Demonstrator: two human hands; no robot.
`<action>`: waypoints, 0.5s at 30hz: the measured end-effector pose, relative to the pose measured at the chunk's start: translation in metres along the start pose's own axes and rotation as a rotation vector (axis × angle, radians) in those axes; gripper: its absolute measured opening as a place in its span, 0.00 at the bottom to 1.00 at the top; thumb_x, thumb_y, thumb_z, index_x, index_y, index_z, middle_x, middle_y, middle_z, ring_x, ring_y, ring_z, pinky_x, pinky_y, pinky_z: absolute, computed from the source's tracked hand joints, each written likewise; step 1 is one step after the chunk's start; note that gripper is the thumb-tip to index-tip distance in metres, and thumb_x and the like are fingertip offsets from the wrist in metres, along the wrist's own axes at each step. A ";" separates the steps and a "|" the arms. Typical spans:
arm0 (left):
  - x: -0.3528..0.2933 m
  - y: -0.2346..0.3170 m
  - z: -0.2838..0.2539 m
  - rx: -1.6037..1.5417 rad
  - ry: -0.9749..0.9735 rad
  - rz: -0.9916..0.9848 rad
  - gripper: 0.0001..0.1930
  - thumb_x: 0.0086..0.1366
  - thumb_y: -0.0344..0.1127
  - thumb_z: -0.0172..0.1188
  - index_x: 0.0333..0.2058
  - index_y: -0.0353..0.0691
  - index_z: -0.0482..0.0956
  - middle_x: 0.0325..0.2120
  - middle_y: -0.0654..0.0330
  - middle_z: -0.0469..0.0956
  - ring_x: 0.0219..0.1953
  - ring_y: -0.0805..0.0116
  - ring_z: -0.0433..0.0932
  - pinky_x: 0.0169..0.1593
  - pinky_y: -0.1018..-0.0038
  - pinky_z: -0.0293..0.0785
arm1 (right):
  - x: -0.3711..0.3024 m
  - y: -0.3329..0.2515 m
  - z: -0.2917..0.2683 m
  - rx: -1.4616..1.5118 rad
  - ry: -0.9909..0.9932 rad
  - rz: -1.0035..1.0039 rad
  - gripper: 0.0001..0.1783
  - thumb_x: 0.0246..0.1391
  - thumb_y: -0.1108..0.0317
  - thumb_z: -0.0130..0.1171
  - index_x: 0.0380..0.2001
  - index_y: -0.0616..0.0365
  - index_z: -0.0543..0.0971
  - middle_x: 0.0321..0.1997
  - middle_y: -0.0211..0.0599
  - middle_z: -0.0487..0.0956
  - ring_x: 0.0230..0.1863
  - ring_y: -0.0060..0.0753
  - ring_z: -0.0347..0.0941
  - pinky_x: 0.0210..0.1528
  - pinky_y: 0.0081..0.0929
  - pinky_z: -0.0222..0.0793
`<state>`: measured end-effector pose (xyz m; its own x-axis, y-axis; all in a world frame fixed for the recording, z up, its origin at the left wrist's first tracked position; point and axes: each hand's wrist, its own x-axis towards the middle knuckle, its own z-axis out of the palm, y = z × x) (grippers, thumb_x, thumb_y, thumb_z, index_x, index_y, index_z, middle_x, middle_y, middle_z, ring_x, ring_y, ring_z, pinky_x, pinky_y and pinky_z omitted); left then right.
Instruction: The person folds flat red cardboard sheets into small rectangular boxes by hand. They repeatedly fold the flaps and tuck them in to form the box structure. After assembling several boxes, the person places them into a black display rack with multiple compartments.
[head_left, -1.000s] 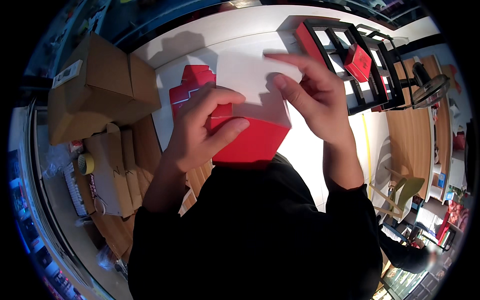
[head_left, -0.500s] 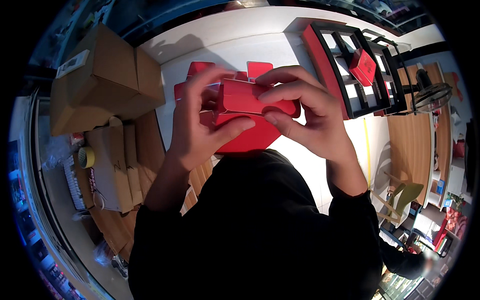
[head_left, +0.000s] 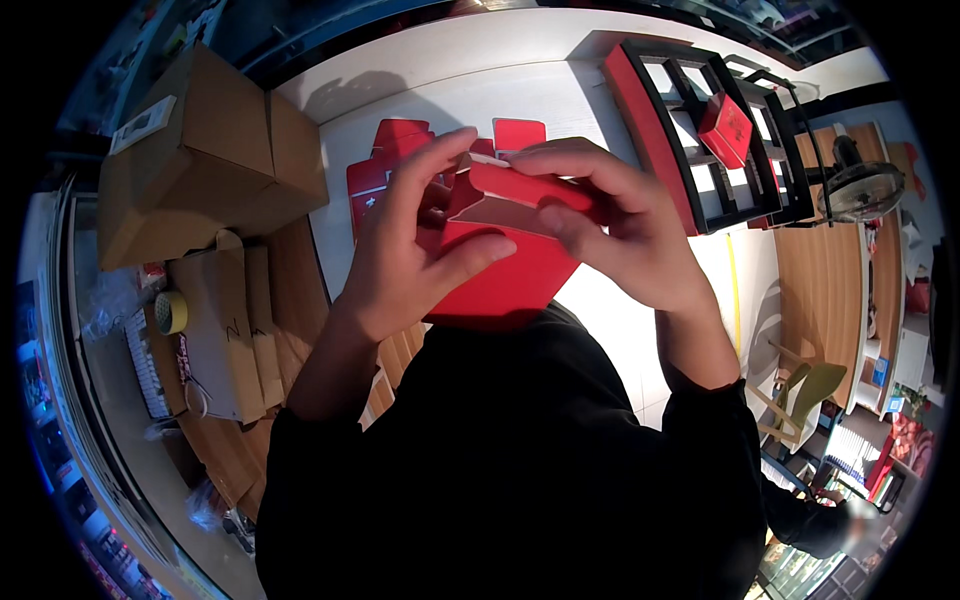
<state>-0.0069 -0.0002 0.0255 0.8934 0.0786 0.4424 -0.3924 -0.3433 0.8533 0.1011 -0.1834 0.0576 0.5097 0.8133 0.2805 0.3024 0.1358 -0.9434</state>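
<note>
A red folding carton [head_left: 500, 282] is held between both my hands close in front of my body. Its upper end gapes, and a greyish inner side shows below a raised red flap. My left hand [head_left: 400, 250] closes round the carton's left side, with the thumb along the near panel. On the right, my right hand [head_left: 625, 225] grips the flap's edge, fingers on top and thumb at the opening. Behind the hands, flattened red carton pieces [head_left: 522, 134] lie on the white table [head_left: 590, 110], partly hidden by my left hand.
A black-and-red compartment tray [head_left: 650, 140] stands at the far right with a small red box [head_left: 726, 131] on it. A large brown cardboard box [head_left: 190, 170] is at the left, near folded cardboard [head_left: 225, 335] and a tape roll [head_left: 172, 313]. A fan [head_left: 862, 190] stands far right.
The carton's flap has lifted away from the near panel, so the inside now shows. My right thumb has moved up to the opening, while my left hand keeps its hold.
</note>
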 end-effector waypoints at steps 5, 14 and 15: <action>-0.004 -0.004 0.002 -0.053 0.053 -0.003 0.40 0.52 0.35 0.69 0.59 0.41 0.56 0.47 0.53 0.70 0.41 0.68 0.74 0.40 0.74 0.75 | -0.005 -0.004 -0.001 0.036 0.070 0.018 0.30 0.45 0.77 0.62 0.54 0.67 0.66 0.50 0.43 0.72 0.52 0.34 0.70 0.54 0.28 0.66; -0.002 0.005 0.000 -0.104 0.051 -0.202 0.32 0.52 0.34 0.68 0.52 0.38 0.60 0.43 0.53 0.70 0.43 0.67 0.73 0.42 0.73 0.74 | -0.012 0.002 0.007 0.319 0.173 0.084 0.43 0.40 0.73 0.70 0.59 0.61 0.60 0.44 0.37 0.73 0.45 0.25 0.72 0.45 0.23 0.71; -0.002 0.006 0.002 -0.173 0.132 -0.190 0.31 0.52 0.34 0.68 0.52 0.38 0.61 0.42 0.53 0.70 0.43 0.67 0.73 0.43 0.73 0.74 | -0.012 0.003 0.010 0.335 0.236 0.064 0.43 0.40 0.73 0.70 0.59 0.60 0.60 0.45 0.38 0.73 0.45 0.26 0.72 0.45 0.24 0.71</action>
<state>-0.0103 -0.0039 0.0294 0.9225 0.2514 0.2929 -0.2629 -0.1466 0.9536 0.0879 -0.1867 0.0497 0.7011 0.6796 0.2159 0.0050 0.2980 -0.9546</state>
